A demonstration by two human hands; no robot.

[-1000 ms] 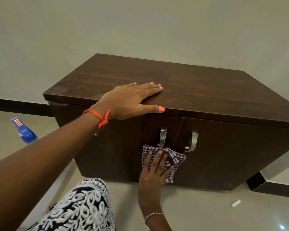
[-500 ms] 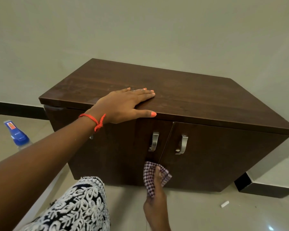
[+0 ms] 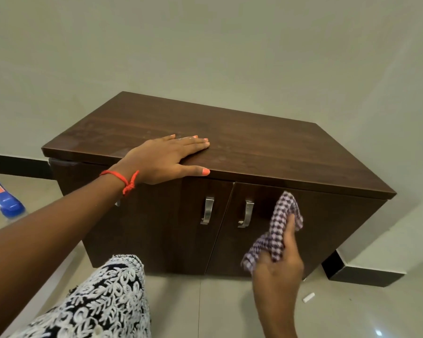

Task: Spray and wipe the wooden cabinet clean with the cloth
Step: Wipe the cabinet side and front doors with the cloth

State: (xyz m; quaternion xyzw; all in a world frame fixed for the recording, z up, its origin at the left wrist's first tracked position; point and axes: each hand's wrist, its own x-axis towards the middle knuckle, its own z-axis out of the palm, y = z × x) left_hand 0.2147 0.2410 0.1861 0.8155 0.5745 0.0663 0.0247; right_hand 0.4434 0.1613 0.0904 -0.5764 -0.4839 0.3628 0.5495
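Note:
A low dark wooden cabinet [image 3: 266, 152] stands against the wall, with two doors and two metal handles [image 3: 207, 210]. My left hand [image 3: 164, 158] lies flat on the front edge of its top, fingers spread, thumb over the edge. My right hand [image 3: 277, 269] grips a purple-and-white checked cloth [image 3: 277, 230] and holds it against the right door, just right of the right handle. A blue spray bottle [image 3: 6, 203] stands on the floor at the far left, apart from both hands.
The cabinet sits on a pale tiled floor [image 3: 205, 308] by a plain wall with a black skirting [image 3: 362, 275]. A small white scrap [image 3: 308, 297] lies on the floor at the right. My patterned black-and-white knee [image 3: 103, 298] is in front of the left door.
My right hand has carried the cloth from low between the doors up and rightward onto the right door. The left hand has stayed on the cabinet top.

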